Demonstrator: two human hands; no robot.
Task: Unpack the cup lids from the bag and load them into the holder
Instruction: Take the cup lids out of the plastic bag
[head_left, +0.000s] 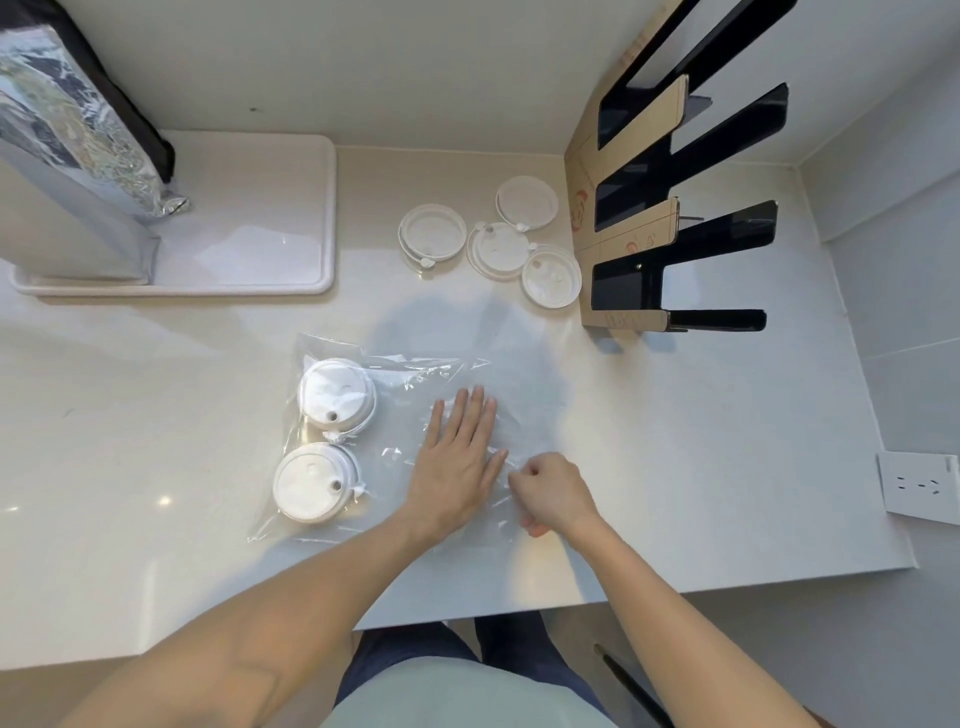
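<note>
- Left hand (457, 457) presses flat, fingers spread, on the clear bag (395, 447) at frame centre.
- Right hand (553, 491) pinches the bag's near edge.
- Two lid stacks (337, 397) sit inside at the bag's left end.
- Loose lids (498, 244) lie beside the holder (670, 208), upper right.

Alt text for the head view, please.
Left hand lies flat on a clear plastic bag holding two white lids; right hand pinches its edge. Four loose lids sit beside an empty black holder.
</note>
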